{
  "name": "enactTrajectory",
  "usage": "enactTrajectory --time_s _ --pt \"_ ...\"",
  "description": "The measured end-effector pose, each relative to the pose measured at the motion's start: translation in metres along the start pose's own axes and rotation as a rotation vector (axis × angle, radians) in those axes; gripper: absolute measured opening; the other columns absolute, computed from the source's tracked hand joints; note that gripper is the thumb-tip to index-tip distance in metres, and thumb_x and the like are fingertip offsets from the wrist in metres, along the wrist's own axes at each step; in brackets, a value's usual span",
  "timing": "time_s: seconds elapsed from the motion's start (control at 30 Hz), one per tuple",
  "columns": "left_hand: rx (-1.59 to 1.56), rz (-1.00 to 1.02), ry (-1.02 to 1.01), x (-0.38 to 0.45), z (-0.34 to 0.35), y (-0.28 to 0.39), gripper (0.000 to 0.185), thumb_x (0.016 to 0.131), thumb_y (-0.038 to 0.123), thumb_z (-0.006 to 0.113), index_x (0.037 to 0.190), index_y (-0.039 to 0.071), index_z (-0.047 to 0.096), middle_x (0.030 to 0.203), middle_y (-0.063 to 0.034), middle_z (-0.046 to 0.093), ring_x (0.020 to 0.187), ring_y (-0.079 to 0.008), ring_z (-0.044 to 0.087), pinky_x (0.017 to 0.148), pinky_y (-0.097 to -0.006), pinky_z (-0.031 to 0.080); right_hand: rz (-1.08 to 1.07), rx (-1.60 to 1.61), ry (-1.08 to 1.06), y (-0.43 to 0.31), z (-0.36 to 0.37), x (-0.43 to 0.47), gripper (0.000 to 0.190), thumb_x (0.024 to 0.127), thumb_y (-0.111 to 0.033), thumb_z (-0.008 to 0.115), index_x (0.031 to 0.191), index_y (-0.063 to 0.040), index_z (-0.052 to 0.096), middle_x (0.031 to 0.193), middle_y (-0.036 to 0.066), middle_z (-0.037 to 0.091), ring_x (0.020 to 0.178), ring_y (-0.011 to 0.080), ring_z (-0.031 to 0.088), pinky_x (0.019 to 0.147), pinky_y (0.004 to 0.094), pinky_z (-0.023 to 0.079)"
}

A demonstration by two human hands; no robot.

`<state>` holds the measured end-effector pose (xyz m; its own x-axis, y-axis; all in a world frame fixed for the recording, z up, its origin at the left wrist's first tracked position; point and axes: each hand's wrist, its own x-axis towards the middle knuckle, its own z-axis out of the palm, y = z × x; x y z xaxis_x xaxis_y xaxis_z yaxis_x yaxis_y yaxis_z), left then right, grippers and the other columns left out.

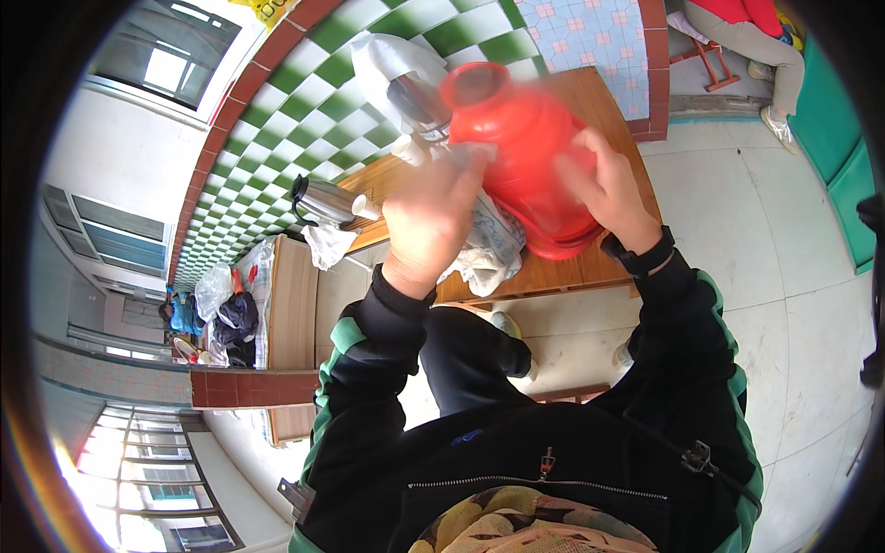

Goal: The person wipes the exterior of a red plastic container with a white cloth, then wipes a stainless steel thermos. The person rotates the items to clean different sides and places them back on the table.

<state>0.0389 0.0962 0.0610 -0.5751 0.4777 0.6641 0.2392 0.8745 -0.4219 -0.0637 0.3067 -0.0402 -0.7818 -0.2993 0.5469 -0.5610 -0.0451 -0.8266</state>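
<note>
A red plastic vessel (518,145) with a round open neck lies tilted over the wooden table (553,271), its outline blurred. My right hand (608,183) grips its right side near what looks like the handle. Pinched in my left hand (435,214) is a pale cloth or tissue (477,149), which meets the vessel's left side. Both hands are partly blurred. Below the left hand, a crumpled white plastic bag (492,252) with printing lies on the table beside the vessel.
Along the tiled wall stand a steel flask (418,104) by a white plastic bag (377,66), a steel jug (328,202), and white paper cups (408,150). A white cloth (328,243) hangs at the table's left end. A seated person's leg (781,69) shows at the upper right.
</note>
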Motion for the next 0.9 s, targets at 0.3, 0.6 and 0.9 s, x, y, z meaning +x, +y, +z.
enactTrajectory --time_s 0.3,0.6,0.9 --pt "-0.097 -0.060 0.049 -0.013 -0.005 -0.008 0.040 0.077 -0.002 0.074 0.114 0.013 0.076 0.072 -0.0045 0.050 0.060 -0.0230 0.059 0.053 -0.0356 0.048 -0.006 0.015 0.053 0.004 0.005 -0.002 0.030 0.097 -0.023 0.071 0.110 0.000 0.058 0.091 0.015 0.064 0.076 0.0286 0.061 0.071 0.0346 0.050" --pt "-0.109 0.027 0.071 0.004 0.006 -0.009 0.042 0.074 0.000 0.073 0.113 0.015 0.076 0.072 -0.0037 0.050 0.059 -0.0214 0.058 0.052 -0.0346 0.047 -0.073 0.034 0.143 0.013 0.014 -0.004 0.029 0.096 -0.019 0.073 0.111 0.002 0.059 0.090 0.015 0.066 0.078 0.0231 0.064 0.075 0.0320 0.052" --pt "-0.018 0.062 0.043 0.016 0.006 0.000 0.043 0.069 0.003 0.072 0.109 0.018 0.077 0.074 -0.0016 0.050 0.057 -0.0193 0.056 0.051 -0.0322 0.046 0.062 0.066 0.112 0.014 0.014 -0.005 0.029 0.095 -0.017 0.074 0.112 0.003 0.060 0.088 0.014 0.067 0.077 0.0165 0.064 0.073 0.0297 0.052"
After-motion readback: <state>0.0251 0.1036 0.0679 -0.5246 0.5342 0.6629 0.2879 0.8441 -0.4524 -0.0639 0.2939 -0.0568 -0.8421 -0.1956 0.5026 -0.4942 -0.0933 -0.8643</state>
